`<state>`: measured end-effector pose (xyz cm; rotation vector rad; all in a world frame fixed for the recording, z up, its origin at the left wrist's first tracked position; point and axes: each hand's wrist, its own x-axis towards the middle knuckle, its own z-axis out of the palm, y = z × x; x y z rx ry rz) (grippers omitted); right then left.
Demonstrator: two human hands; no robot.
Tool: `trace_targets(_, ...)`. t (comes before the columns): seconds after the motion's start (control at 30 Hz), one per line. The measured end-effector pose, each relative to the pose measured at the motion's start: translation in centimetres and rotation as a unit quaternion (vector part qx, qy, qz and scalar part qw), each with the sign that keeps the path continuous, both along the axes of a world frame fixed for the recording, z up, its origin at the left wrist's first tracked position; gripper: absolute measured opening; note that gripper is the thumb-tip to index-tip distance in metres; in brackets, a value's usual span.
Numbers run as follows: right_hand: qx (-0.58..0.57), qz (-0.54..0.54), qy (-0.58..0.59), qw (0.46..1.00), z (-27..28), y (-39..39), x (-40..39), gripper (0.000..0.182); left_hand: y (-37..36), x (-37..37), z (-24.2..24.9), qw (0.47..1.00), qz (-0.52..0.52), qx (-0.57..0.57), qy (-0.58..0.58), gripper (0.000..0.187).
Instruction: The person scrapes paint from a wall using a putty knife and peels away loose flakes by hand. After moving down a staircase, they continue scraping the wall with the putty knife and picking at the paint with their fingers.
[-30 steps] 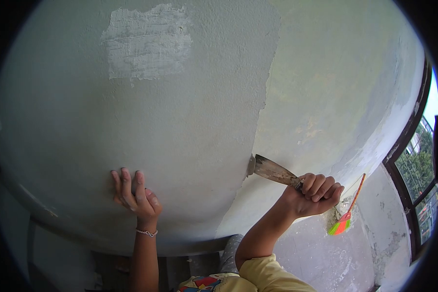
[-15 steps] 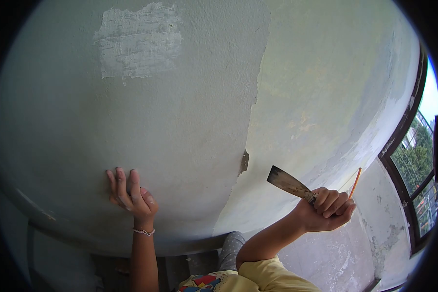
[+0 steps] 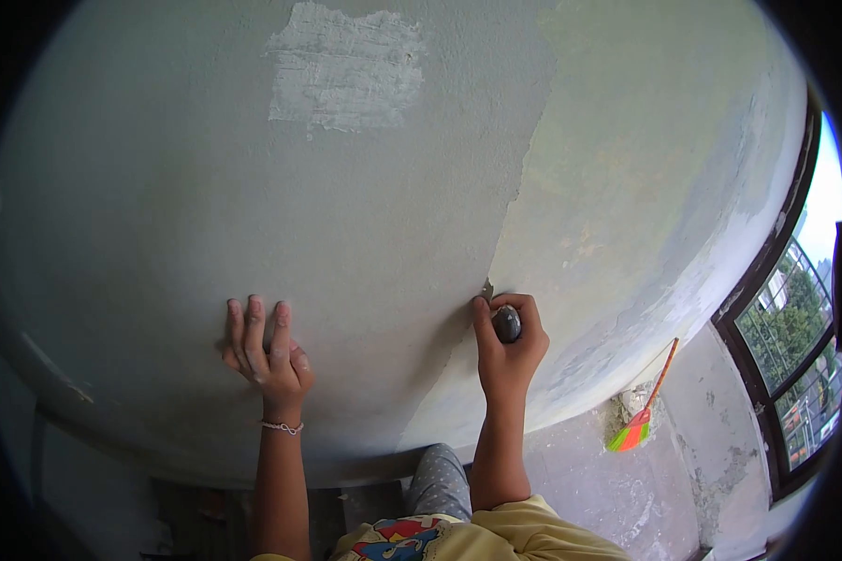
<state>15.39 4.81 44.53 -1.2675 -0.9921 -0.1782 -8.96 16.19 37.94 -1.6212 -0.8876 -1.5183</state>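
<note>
Your scraper (image 3: pixel 506 323) sits in your right hand (image 3: pixel 507 348), seen end-on so that only the dark rounded butt of its handle shows; the blade is hidden behind your fist, pointing into the wall (image 3: pixel 159 206) right at the ragged paint edge (image 3: pixel 515 187) where the grey-green coat stops and the paler, stripped surface begins. Your fingers (image 3: pixel 524 307) on that hand are clamped together around the handle, thumb up along the wall side, touching the plaster just below a small lifted flake of paint. Your left hand (image 3: pixel 264 351) lies well apart to the left, flat against the painted part of the wall, its fingers (image 3: pixel 255 323) straight, pressed together and pointing upward, holding nothing; a thin beaded bracelet (image 3: pixel 282 427) circles that wrist. High above both hands a rough rectangular patch of whitish filler (image 3: pixel 344 67) stands out on the paint. Below your arms you see a yellow sleeve (image 3: pixel 533 528) and a printed shirt front in red, blue and yellow; no writing can be read on it, nor anywhere else in view. Down at the right, a broom (image 3: pixel 641 421) with a thin orange stick and a green and orange head leans by the foot of the wall, on a dusty floor (image 3: pixel 617 505). At the far right a dark-framed window (image 3: pixel 795 309) shows trees and bright sky.
</note>
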Motion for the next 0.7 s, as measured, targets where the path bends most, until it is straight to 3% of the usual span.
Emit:
trace_targets(0.2, 0.040, -0.008, -0.054, 0.998, 0.06, 0.41, -0.08, 0.012, -0.35, -0.14, -0.01, 1.000, 0.005, -0.010, 0.010, 0.043)
trace_targets(0.7, 0.035, -0.008, -0.043, 0.998, -0.51, 0.65, 0.39, 0.010, -0.14, -0.20, -0.08, 1.000, -0.009, -0.001, 0.010, 0.043)
